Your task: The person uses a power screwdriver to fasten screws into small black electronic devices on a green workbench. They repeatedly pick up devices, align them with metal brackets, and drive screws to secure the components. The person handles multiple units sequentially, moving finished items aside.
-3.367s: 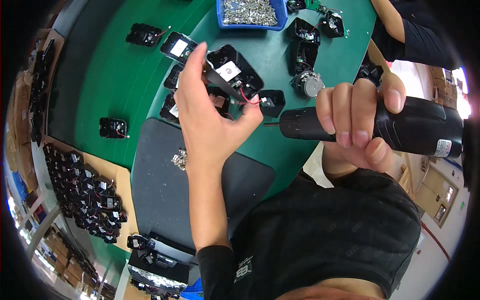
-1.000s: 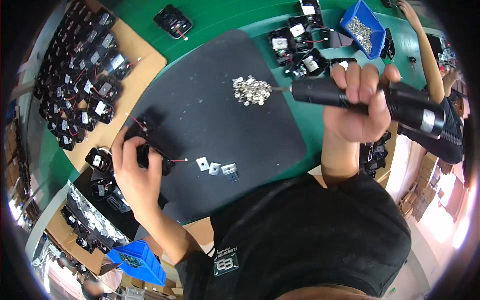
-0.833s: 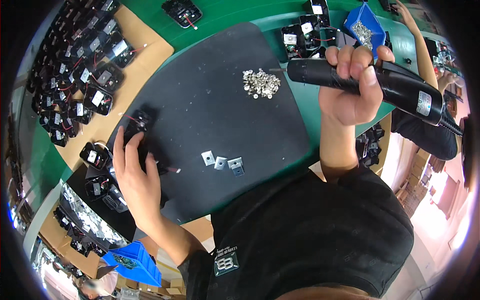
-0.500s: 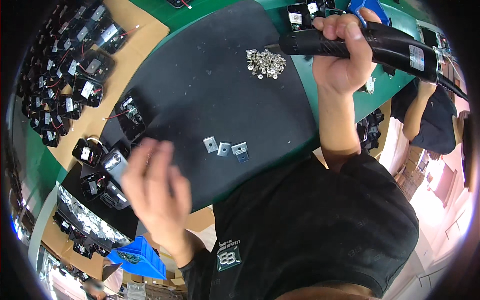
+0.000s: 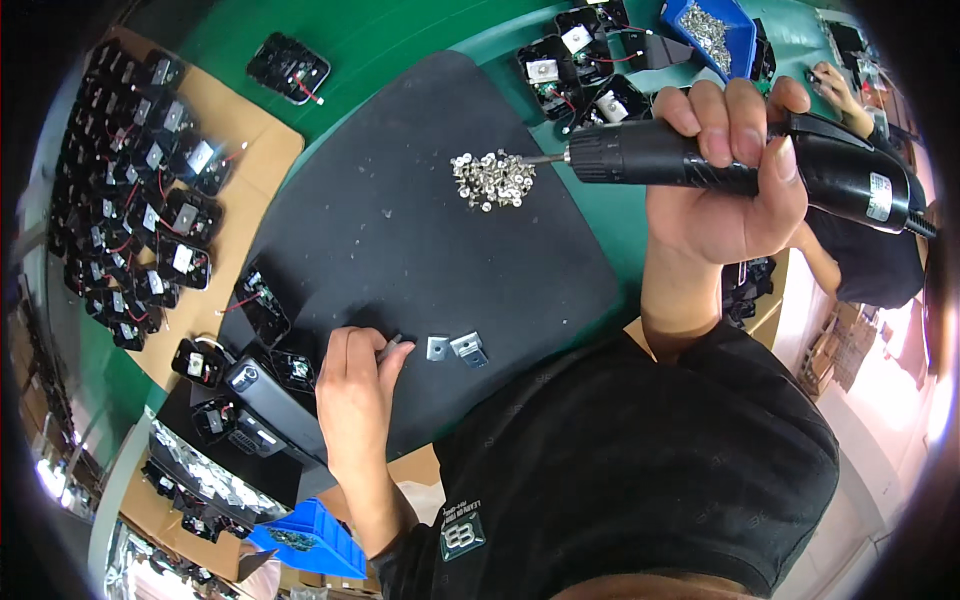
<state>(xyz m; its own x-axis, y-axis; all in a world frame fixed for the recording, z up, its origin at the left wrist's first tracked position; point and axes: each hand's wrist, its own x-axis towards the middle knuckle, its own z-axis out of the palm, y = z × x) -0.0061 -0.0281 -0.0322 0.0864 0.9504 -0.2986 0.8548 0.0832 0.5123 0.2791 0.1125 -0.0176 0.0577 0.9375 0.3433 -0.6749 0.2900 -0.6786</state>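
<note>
My right hand is wrapped around a black electric screwdriver, held level above the table. Its bit reaches the edge of a pile of small silver screws on the black mat. At the mat's near left, my left hand pinches a small metal plate, mostly covered by the fingers. Just right of those fingers lie a silver square plate with a hole and overlapping similar plates. Beyond my left hand, an open black housing with a red wire rests on the mat's left edge.
Many black housings fill the cardboard at left. One housing sits on the green table at the back. More stand near a blue bin of metal parts. A co-worker's arm shows at far right.
My left hand has come right from the housings and closed on the leftmost metal plate. My right hand has shifted slightly down with the screwdriver, whose bit now meets the screws. The view has also shifted.
</note>
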